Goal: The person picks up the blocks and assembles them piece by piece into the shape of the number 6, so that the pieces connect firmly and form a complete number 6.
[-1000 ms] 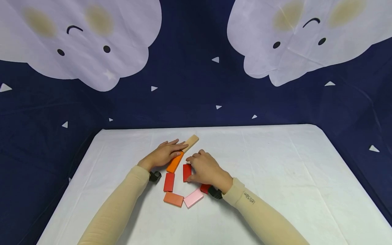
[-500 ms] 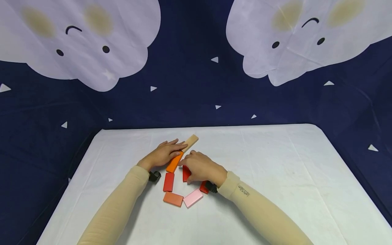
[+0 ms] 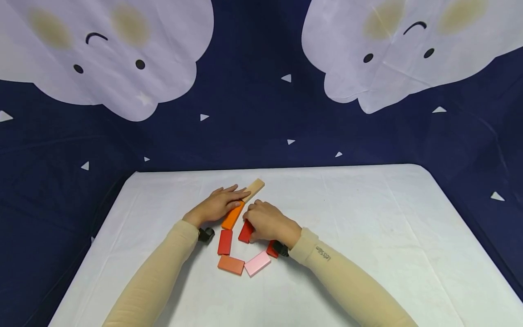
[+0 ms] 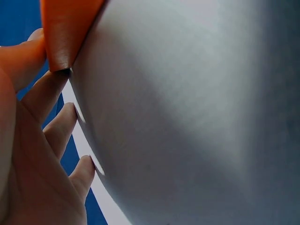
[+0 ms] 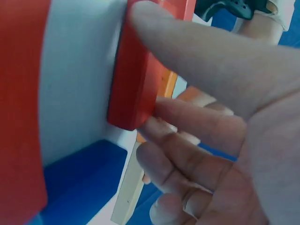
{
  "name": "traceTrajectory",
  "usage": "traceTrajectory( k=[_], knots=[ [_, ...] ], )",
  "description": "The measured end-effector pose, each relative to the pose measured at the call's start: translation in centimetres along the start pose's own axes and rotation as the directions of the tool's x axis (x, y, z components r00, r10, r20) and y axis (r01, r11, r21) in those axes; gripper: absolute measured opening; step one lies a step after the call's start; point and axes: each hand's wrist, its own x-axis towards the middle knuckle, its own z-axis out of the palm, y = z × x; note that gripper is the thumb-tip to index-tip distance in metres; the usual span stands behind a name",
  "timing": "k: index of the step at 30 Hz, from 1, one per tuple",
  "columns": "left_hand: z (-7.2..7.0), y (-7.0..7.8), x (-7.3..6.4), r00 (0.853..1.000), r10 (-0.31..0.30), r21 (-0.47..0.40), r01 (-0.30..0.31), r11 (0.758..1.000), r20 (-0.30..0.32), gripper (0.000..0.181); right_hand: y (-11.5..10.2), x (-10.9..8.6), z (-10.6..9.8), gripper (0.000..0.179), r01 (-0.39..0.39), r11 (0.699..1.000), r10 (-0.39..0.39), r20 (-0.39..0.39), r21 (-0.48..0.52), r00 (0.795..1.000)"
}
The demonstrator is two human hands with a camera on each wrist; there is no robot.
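My left hand (image 3: 218, 205) lies with fairly straight fingers across the joint of an orange block (image 3: 232, 217) and a plain wooden block (image 3: 255, 188). Its thumb touches the orange block's side in the left wrist view. With thumb and fingers my right hand (image 3: 267, 221) pinches a red block (image 5: 133, 75), which sits slanted just right of the orange one; the hand hides its far end in the head view. Another red block (image 3: 225, 242) continues the line below the orange one. Under my right wrist a further red block (image 3: 272, 249) is partly covered.
At the near side of the curved row lie a coral block (image 3: 231, 265) and a pink block (image 3: 258, 264), corners close together. A white cloth covers the table (image 3: 367, 227). Behind it hangs a dark blue backdrop (image 3: 253, 113) with clouds.
My right hand has shifted left and its fingers have closed on the red block. That block has turned from nearly straight to slanted, its near end moving left. My left hand stays put.
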Motion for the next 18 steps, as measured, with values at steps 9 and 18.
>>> traceTrajectory(
  k=[9,18],
  knots=[
    [0.05,-0.06,0.06,1.0,0.009,-0.005,-0.009,1.0,-0.008,0.046,-0.21,0.13,0.01,0.036,0.009,1.0,-0.009,-0.031,0.008,0.999],
    [-0.04,0.11,-0.01,1.0,-0.002,-0.007,0.002,1.0,-0.006,0.046,0.07,0.27,0.32,0.031,-0.011,0.999,0.013,-0.063,0.032,0.998]
  ],
)
